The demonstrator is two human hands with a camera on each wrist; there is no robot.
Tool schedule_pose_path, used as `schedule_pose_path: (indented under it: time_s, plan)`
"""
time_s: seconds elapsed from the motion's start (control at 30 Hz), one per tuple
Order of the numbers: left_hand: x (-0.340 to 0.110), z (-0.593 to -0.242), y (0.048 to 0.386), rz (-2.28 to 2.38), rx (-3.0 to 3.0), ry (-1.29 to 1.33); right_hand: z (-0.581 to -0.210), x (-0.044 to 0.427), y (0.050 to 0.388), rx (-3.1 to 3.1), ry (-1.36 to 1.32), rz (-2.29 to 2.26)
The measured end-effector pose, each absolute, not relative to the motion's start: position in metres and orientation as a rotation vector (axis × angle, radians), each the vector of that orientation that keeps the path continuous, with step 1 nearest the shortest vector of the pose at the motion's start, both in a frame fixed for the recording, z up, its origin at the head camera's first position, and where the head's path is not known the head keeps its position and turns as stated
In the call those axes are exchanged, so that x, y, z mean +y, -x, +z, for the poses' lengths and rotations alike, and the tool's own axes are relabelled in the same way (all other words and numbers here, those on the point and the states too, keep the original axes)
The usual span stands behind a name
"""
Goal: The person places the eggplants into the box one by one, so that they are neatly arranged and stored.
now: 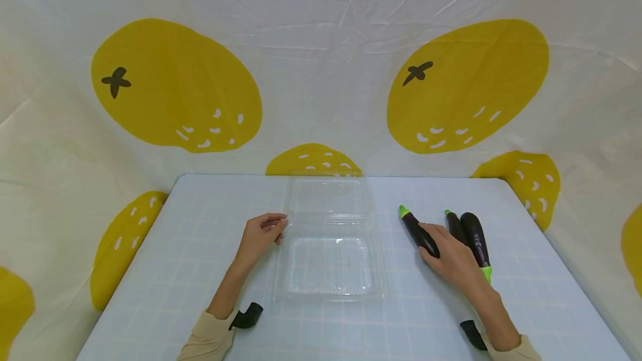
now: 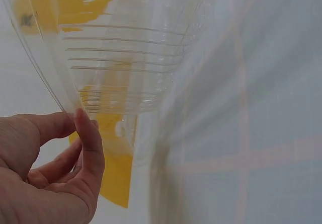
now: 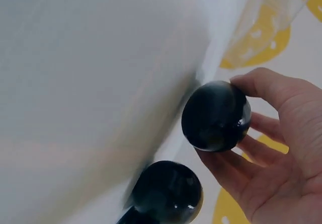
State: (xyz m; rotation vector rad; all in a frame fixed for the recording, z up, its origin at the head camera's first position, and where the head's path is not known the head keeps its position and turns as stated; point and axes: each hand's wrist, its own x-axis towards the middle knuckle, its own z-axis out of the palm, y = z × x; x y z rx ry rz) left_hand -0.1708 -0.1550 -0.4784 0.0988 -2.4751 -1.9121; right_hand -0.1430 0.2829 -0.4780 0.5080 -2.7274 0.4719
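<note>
A clear plastic clamshell container [image 1: 328, 266] lies unfolded on the table, with its lid [image 1: 328, 196] at the far side. My left hand [image 1: 261, 238] pinches the container's left edge near the fold between thumb and fingers; the left wrist view shows the ribbed clear wall [image 2: 123, 58] just past the fingertips. On the right, my right hand [image 1: 448, 255] grips a dark purple eggplant [image 1: 415, 232] round its thick end, its green cap pointing away from me. Two more eggplants, one thinner [image 1: 455, 225] and one thicker [image 1: 475, 235], lie beside that hand, partly hidden by it.
The table [image 1: 175, 277] has a pale checked cover. A whitish cloth [image 1: 321, 88] with large yellow fruit prints hangs behind it and around the sides. Dark wrist mounts [image 1: 247, 316] stick out by both sleeves.
</note>
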Motion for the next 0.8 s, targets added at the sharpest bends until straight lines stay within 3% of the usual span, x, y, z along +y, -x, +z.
schedule_pose_path:
  time_s: [0.8]
  plan:
    - [-0.153,-0.478,0.169,-1.995,-2.45,-0.219,-0.45,0.257,0.137,-2.619,-0.646,0.492]
